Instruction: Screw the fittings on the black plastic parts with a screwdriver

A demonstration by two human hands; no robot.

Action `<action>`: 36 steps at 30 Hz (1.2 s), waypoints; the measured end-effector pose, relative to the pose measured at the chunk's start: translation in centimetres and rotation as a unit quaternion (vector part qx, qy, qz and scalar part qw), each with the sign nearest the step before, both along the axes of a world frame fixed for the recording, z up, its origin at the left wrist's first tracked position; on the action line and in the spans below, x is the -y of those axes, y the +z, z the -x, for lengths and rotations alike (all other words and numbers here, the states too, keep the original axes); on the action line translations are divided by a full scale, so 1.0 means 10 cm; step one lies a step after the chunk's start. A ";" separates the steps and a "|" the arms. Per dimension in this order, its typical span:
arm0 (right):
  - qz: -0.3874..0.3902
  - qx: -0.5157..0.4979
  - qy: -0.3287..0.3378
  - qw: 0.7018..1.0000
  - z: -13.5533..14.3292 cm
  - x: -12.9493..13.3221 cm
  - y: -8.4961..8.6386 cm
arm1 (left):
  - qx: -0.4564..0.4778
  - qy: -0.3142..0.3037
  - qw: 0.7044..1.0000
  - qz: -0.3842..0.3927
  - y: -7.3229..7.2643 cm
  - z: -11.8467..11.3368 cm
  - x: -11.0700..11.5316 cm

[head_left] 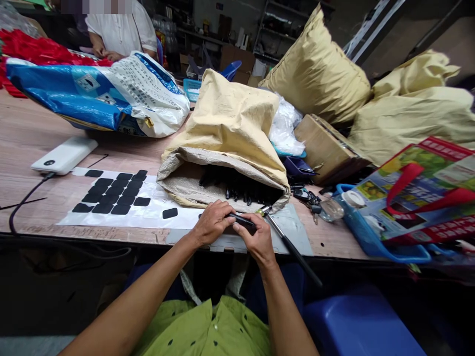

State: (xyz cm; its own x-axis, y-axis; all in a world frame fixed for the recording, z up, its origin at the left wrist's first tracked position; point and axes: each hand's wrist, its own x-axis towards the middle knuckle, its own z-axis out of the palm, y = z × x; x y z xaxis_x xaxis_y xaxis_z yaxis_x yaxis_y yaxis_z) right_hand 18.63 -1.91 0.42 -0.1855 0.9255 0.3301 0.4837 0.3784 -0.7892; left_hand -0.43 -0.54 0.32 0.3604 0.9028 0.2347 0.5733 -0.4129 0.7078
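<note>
Between my two hands is a slim black piece [243, 221], held level just in front of a yellow sack. My left hand [214, 221] pinches its left end, and my right hand [257, 236] has its fingers wrapped round the right end. The sack [230, 121] lies with its mouth toward me, and many thin black parts [243, 192] show inside. Beside my right hand, a rod with a dark handle [293, 252] slants over the table edge. Black rounded stickers [116, 193] lie on a white sheet [148, 217] to the left.
A white power bank [65, 155] with a cable and a blue-white bag [107, 94] are at the left. Keys [311, 200], a blue basket [393, 252] and a printed bag [419, 193] stand right. Full sacks [319, 74] and a person [122, 29] are behind.
</note>
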 end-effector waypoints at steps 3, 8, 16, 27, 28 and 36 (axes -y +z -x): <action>0.026 -0.052 0.002 0.998 -0.01 -0.01 -0.01 | -0.014 -0.018 1.000 -0.006 0.01 0.00 0.01; 0.024 -0.090 0.038 0.995 0.01 -0.02 0.02 | -0.053 -0.051 0.997 -0.025 -0.01 -0.02 0.01; 0.027 -0.075 0.019 0.997 0.10 0.00 -0.02 | -0.063 -0.055 0.996 -0.020 -0.06 -0.01 -0.02; 0.044 -0.218 0.004 0.975 0.01 0.06 0.00 | 0.022 -0.058 0.998 -0.014 0.06 0.01 0.03; 0.025 -0.254 -0.002 0.967 0.00 0.13 0.05 | 0.049 -0.056 0.997 -0.009 0.08 0.03 0.04; 0.156 0.164 0.236 0.945 0.16 0.85 0.00 | 0.070 0.001 0.997 0.009 0.06 0.00 0.02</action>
State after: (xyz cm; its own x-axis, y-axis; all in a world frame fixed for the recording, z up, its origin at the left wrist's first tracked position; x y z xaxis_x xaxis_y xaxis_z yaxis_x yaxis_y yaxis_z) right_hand 17.03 -10.43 0.43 -0.6478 0.7563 -0.0913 0.5563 0.3878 -0.7350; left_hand -0.45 -0.74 0.96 0.3228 0.9082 0.2665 0.4686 -0.3980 0.7887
